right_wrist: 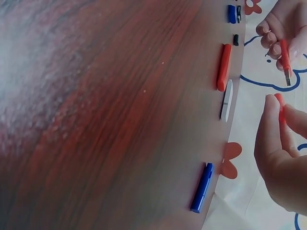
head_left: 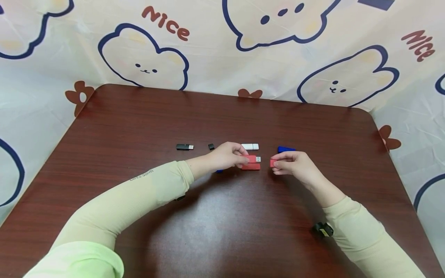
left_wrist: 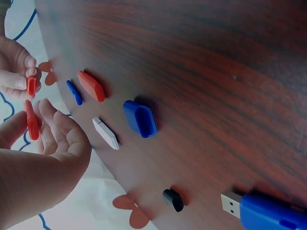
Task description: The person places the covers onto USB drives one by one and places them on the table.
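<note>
My left hand pinches a red USB flash drive between thumb and fingers. Its bare metal plug points towards the right hand. Between the thumb and fingertips of my right hand is a small red cap. A short gap separates plug and cap, and the cap's hollow end shows in the left wrist view. Both pieces are held above the table, as the wrist views show. Another red flash drive lies on the table just below the left hand's drive in the head view.
Behind the hands lie a white flash drive and a blue one. Farther left are a black drive with its plug bare and a black cap. A blue cap and an uncapped blue drive lie beneath the left arm.
</note>
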A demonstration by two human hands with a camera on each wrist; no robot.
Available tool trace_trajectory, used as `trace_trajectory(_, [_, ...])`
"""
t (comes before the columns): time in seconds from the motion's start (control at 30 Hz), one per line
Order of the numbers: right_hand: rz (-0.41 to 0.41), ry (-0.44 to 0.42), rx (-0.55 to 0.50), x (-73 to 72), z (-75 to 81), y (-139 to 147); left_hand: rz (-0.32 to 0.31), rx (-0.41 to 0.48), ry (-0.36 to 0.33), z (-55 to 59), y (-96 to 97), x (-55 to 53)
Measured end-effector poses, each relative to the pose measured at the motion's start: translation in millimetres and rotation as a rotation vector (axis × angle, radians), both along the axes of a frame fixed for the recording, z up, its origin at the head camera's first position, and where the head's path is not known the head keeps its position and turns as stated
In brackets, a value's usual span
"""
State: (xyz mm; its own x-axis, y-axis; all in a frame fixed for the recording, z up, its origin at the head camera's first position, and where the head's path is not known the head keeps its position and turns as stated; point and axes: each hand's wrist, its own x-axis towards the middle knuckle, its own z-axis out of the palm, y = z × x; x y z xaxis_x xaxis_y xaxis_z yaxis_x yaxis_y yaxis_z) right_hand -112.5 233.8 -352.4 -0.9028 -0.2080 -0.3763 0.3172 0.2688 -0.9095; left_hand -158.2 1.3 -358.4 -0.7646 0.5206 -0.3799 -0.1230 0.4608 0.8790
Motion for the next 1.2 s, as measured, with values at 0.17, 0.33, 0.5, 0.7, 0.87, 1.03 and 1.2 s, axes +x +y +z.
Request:
trace_trajectory(0.17, [-0.009, -0.001, -0.022, -1.2, -1.1, -2.7, -0.001, 0.002, 0.002, 0.5, 0.9, 1.2])
trace_trajectory(0.33, [-0.022, 0.002, -0.047, -2.6, -2.0, -6.3, 0.000, 0.000, 0.012, 0.4, 1.8, 1.7])
trace_trajectory(0.5, [-0.021, 0.011, -0.068, -3.2, -1.4, -9.7, -0.004, 0.001, 0.013, 0.9, 2.5, 2.4])
trace_trajectory(0.7, [-0.025, 0.005, -0.068, -4.1, -1.3, -12.6, -0.008, -0.003, 0.012, 1.1, 3.2, 2.4])
trace_trajectory(0.87, [-0.022, 0.003, -0.071, -4.3, -0.3, -15.2, -0.020, -0.003, 0.013, 2.8, 4.2, 3.4])
trace_trajectory(1.03, [-0.016, -0.008, -0.071, -4.6, 1.1, -16.7, -0.022, 0.001, 0.010, 3.3, 5.5, 3.7])
trace_trajectory(1.2, [-0.007, -0.011, -0.084, -4.7, 0.8, -19.7, -0.027, -0.006, 0.014, 2.0, 6.2, 3.4])
